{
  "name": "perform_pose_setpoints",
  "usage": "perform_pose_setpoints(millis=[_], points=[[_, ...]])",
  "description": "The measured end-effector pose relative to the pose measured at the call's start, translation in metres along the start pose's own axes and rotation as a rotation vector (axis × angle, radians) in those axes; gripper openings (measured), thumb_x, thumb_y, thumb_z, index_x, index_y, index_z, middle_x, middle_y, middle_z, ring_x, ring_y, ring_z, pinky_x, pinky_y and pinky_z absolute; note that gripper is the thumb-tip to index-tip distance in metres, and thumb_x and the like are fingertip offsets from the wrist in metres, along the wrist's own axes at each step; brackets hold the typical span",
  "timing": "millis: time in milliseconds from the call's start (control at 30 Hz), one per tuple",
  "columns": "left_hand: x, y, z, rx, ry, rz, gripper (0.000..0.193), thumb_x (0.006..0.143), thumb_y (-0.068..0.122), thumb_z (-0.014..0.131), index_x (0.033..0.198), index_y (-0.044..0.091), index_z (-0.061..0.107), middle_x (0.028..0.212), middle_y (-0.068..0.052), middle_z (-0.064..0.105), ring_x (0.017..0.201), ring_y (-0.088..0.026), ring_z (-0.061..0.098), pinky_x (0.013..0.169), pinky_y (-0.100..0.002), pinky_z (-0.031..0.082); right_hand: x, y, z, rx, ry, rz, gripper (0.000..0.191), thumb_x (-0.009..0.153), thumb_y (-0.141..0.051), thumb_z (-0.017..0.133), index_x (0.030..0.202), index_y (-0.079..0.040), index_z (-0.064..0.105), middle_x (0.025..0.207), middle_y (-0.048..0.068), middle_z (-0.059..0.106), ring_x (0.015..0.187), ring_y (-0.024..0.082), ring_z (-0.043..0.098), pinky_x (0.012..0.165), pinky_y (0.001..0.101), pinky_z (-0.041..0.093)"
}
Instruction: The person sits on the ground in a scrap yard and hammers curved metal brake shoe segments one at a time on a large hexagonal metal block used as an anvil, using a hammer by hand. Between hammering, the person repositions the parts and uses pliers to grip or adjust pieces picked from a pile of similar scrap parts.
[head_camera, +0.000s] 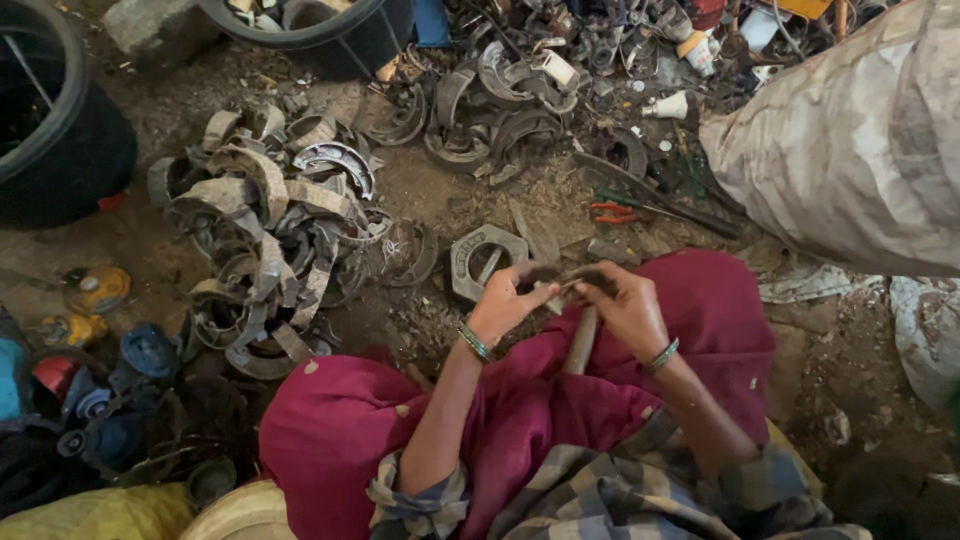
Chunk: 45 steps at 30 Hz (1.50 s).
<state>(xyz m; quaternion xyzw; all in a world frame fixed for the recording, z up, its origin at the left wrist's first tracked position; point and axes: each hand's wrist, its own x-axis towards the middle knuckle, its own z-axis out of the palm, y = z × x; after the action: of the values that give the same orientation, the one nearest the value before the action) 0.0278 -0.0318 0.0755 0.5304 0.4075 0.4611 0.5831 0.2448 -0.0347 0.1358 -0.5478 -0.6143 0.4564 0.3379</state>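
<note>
The left hand (503, 300) and the right hand (625, 305) meet over the person's lap, both closed around a small dark, curved metal piece (560, 280) held between them. The left fingers curl over its near end, the right fingers pinch the other end; the piece looks grimy and dull, and its exact shape is hard to make out. A wooden handle (581, 340) runs down from under the hands onto the dark red cloth (700, 310) covering the knees. Each wrist wears a green bangle.

On the dirt floor (420, 190) just beyond the hands lies a grey metal ring-shaped casting (470, 255). Further left sits a big heap of worn, rust-grey curved brake shoes (265, 230), with a second smaller heap (490, 110) toward the far edge of the floor. Red-handled pliers (612, 212) lie to the right of that, beside a pale stuffed sack (850, 140). A black tub (60, 120) stands at the far left corner.
</note>
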Motion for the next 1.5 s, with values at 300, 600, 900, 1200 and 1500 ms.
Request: perform_pose_setpoints(millis=[300, 600, 900, 1200, 1500], points=[[-0.001, 0.015, 0.001, -0.21, 0.009, 0.057, 0.038, 0.087, 0.007, 0.082, 0.123, 0.001, 0.072, 0.112, -0.005, 0.076, 0.101, -0.011, 0.069, 0.093, -0.028, 0.055, 0.011, 0.048, -0.013, 0.663, 0.03, 0.125, 0.016, 0.101, -0.007, 0.065, 0.115, -0.001, 0.069, 0.102, 0.005, 0.075, 0.088, 0.013, 0.07, 0.081, 0.0281, 0.058], [-0.005, 0.019, 0.018, 0.03, 0.105, 0.071, 0.028, 0.081, 0.008, 0.086, 0.107, 0.001, 0.077, 0.094, -0.006, 0.077, 0.085, -0.012, 0.07, 0.077, -0.03, 0.058, 0.008, 0.086, 0.009, 0.914, -0.098, 0.361, 0.018, 0.104, -0.012, 0.061, 0.118, -0.004, 0.07, 0.107, 0.006, 0.074, 0.094, 0.017, 0.07, 0.086, 0.0325, 0.056], [-0.006, 0.022, 0.016, 0.165, 0.151, 0.239, 0.022, 0.082, 0.005, 0.082, 0.103, 0.004, 0.079, 0.098, -0.01, 0.077, 0.09, -0.02, 0.073, 0.081, -0.031, 0.057, -0.005, 0.023, 0.018, 1.007, -0.262, 0.338, 0.034, 0.1, -0.027, 0.054, 0.122, -0.005, 0.067, 0.118, 0.008, 0.073, 0.112, 0.022, 0.068, 0.099, 0.0414, 0.056], [-0.01, 0.039, -0.004, 0.359, 0.278, 0.316, 0.018, 0.082, 0.008, 0.082, 0.099, 0.003, 0.08, 0.09, -0.011, 0.077, 0.083, -0.022, 0.072, 0.076, -0.033, 0.055, 0.003, 0.045, 0.001, 0.118, -0.157, 0.088, 0.033, 0.094, -0.025, 0.071, 0.119, -0.003, 0.069, 0.099, 0.008, 0.077, 0.091, 0.018, 0.073, 0.081, 0.0343, 0.06], [-0.007, 0.019, -0.018, 0.107, 0.421, -0.032, 0.022, 0.086, 0.013, 0.08, 0.103, -0.002, 0.077, 0.086, -0.006, 0.079, 0.072, -0.008, 0.073, 0.063, -0.026, 0.058, -0.012, -0.083, -0.145, -1.047, 0.416, -0.594, 0.04, 0.088, -0.022, 0.075, 0.122, -0.002, 0.069, 0.1, 0.015, 0.073, 0.09, 0.029, 0.071, 0.076, 0.0409, 0.057]])
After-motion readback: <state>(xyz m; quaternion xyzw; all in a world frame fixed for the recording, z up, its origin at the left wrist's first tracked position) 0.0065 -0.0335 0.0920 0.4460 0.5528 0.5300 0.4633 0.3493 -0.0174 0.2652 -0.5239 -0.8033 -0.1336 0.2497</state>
